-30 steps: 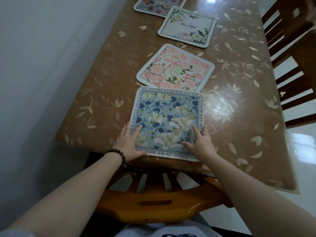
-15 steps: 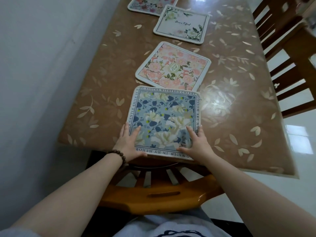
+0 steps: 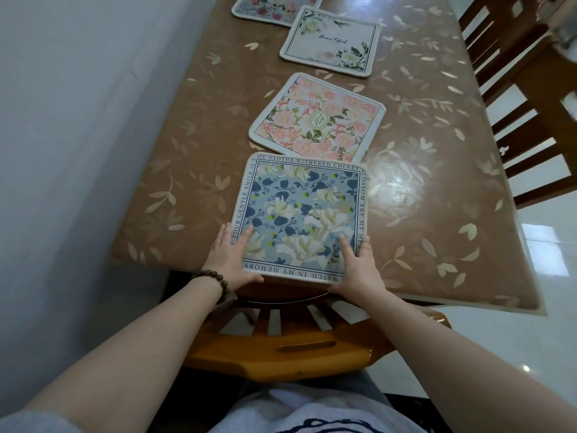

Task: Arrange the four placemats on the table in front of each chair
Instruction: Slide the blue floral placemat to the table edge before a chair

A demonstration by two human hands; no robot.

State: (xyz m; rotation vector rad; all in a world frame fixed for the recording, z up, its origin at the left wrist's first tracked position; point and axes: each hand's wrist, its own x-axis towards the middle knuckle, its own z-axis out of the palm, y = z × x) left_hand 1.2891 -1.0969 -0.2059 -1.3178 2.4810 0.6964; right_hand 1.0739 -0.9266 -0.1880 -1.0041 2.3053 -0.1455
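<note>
A blue floral placemat (image 3: 301,210) lies at the near end of the brown table (image 3: 437,170), its near edge at the table's rim. My left hand (image 3: 229,260) grips its near left corner, fingers flat on top and thumb along the edge. My right hand (image 3: 359,270) grips the near right corner the same way. Beyond it a pink floral placemat (image 3: 318,118) lies at a slant, its near corner touching the blue one. Farther off sit a white placemat (image 3: 332,42) with lettering and a dark floral placemat (image 3: 274,7), partly cut off at the top.
A yellow wooden chair (image 3: 281,348) is tucked under the near end of the table, right below my arms. Dark wooden chairs (image 3: 512,98) stand along the right side. A white wall (image 3: 62,151) runs close along the table's left edge.
Both hands have slid the blue placemat slightly toward the near table edge and squared it. My thumbs now hook over its near edge.
</note>
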